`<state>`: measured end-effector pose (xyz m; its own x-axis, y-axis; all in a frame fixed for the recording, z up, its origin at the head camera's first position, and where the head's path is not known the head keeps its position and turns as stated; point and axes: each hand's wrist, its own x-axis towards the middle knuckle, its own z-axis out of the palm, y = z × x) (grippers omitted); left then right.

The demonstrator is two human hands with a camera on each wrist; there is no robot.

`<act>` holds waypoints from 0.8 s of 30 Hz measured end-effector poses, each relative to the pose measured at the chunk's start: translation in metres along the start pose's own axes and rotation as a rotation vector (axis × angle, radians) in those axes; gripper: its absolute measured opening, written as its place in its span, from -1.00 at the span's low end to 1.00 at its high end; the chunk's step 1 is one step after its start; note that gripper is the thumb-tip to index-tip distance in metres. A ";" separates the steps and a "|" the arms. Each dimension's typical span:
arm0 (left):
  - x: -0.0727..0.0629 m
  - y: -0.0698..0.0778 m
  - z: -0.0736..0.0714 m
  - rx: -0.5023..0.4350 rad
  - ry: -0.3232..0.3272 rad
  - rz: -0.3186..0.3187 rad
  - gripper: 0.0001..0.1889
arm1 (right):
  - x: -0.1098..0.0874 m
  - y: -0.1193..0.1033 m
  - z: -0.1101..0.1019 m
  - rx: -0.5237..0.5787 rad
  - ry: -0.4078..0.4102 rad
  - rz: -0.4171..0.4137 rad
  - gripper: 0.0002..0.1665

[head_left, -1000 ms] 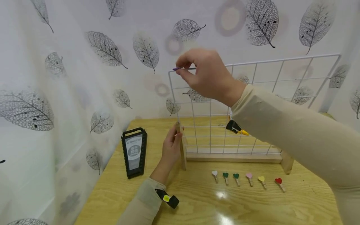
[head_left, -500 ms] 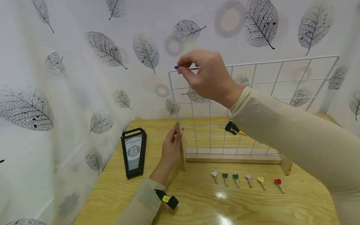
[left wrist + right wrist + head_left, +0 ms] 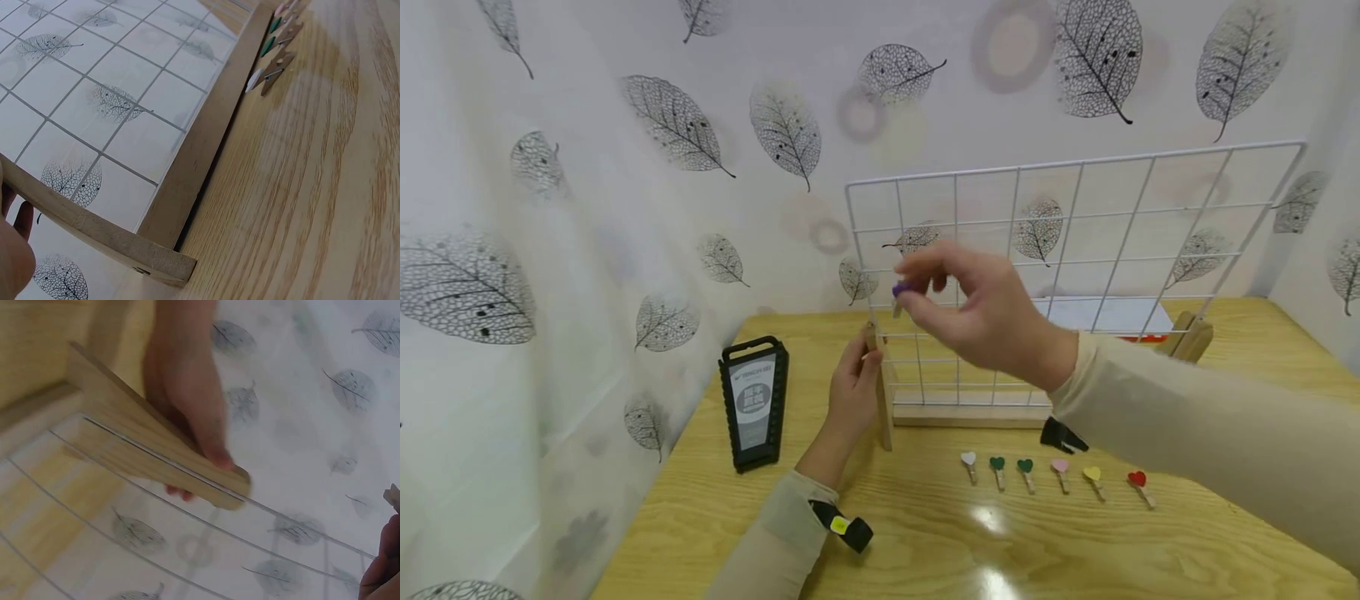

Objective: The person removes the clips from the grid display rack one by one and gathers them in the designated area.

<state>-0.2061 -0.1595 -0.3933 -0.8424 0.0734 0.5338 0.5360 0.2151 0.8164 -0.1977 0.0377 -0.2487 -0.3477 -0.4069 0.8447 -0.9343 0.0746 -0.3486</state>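
Between thumb and forefinger, my right hand [image 3: 981, 312] pinches a small wooden clothespin [image 3: 898, 300] with a purple heart. It is held in front of the left part of a white wire grid rack [image 3: 1018, 171], and I cannot tell whether it touches the wires. My left hand [image 3: 853, 387] grips the rack's left wooden side post [image 3: 883, 408]; the right wrist view shows thumb and fingers on either side of that post [image 3: 156, 450]. In front of the rack lies a row of heart clothespins: white [image 3: 969, 467], two green [image 3: 997, 472], pink [image 3: 1061, 476], yellow [image 3: 1094, 482] and red [image 3: 1141, 489].
On the left of the wooden table [image 3: 925, 533] lies a black holder [image 3: 756, 404] with a grey label. A white and red flat item [image 3: 1105, 315] sits behind the grid. Leaf-patterned curtain [image 3: 805, 50] hangs at the back and sides.
My right hand has come down from the grid's top left corner to mid-height, bringing the purple heart clothespin along. The top wire there is now uncovered. My left hand stays on the post.
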 end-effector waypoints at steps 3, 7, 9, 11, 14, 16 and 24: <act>0.001 -0.006 -0.001 0.010 0.000 -0.013 -0.62 | -0.042 0.004 0.009 -0.007 -0.108 0.170 -0.85; 0.002 -0.026 -0.002 0.021 -0.005 -0.052 -0.60 | -0.089 0.016 0.019 -0.059 -0.339 0.435 -0.91; 0.001 -0.037 -0.003 0.019 -0.001 -0.059 -0.60 | -0.108 0.022 0.026 -0.049 -0.450 0.558 -0.94; 0.000 -0.038 -0.004 0.012 0.008 -0.047 -0.60 | -0.122 0.028 0.033 -0.030 -0.540 0.630 -0.95; -0.001 -0.039 -0.005 0.002 0.016 -0.028 -0.60 | -0.138 0.034 0.041 -0.014 -0.636 0.673 -0.96; -0.002 -0.040 -0.005 0.004 0.019 -0.017 -0.60 | -0.143 0.038 0.046 -0.027 -0.680 0.685 -0.94; -0.001 -0.039 -0.005 -0.006 0.027 -0.009 -0.57 | -0.155 0.050 0.058 -0.079 -0.728 0.698 -0.90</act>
<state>-0.2256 -0.1732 -0.4242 -0.8456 0.0450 0.5320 0.5286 0.2099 0.8225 -0.1863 0.0517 -0.4208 -0.7104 -0.7038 -0.0003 -0.5520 0.5576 -0.6200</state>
